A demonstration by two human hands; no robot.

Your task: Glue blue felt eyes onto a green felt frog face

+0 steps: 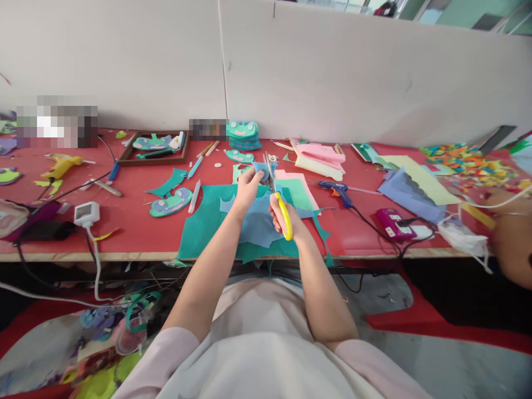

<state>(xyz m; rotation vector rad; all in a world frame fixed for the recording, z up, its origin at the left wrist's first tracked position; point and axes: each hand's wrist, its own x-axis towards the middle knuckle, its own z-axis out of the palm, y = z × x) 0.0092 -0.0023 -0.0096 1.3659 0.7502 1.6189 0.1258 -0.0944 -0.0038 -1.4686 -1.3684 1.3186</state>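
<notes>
My right hand [279,213] is closed round the yellow handles of a pair of scissors [284,219], whose blades point up and away from me. Between finger and thumb, my left hand [248,189] pinches a small piece of blue felt [261,169], right beside the blades. The blades look parted at the felt's edge, though how far they cut into it is too small to tell. Under both hands lies a larger blue felt sheet [260,221] with ragged edges, on top of teal felt [203,221].
On the red table [166,235] are a blue glue gun [336,191], a purple power socket [394,224], a brown tray [153,160], a stack of teal felt faces [243,136] and pink felt [320,158]. At the right edge, another person's arm [513,233] rests.
</notes>
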